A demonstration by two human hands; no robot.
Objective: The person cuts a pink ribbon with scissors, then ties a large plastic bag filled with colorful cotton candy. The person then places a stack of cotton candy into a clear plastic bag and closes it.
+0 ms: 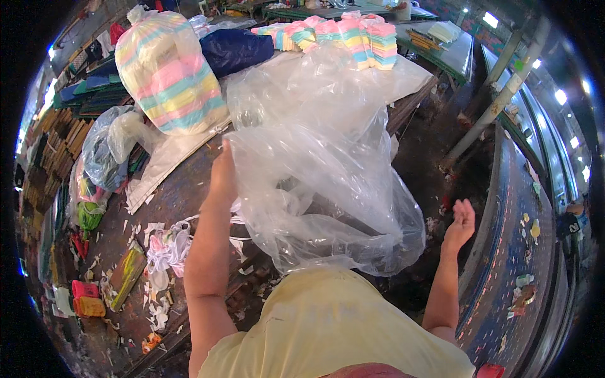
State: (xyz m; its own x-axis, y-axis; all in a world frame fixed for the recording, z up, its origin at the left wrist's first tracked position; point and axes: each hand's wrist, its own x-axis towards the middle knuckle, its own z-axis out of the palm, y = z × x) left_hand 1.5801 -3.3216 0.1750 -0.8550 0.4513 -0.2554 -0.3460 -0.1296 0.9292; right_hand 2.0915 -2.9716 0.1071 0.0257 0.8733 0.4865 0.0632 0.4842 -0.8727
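A large clear plastic bag [326, 189] spreads in front of me, crumpled and partly lifted over the table's edge. My left hand [224, 167] grips its left edge near the upper corner, with most of the fingers hidden by the plastic. Off to the right, my right hand [460, 222] is raised, apart from the bag, with nothing in it. Beyond the bag lie stacks of folded pastel striped cloth [345, 38] on a white sheet [406, 78]. A filled, tied clear bag of similar cloth [172, 75] stands at the back left.
A dark blue plastic bundle [236, 49] sits beside the filled bag. Cloth scraps [170, 245], a wooden block [127, 274] and red and orange containers [87, 300] lie on the stained table [177, 189]. A metal post [496, 101] and a long perforated table [510, 227] stand right.
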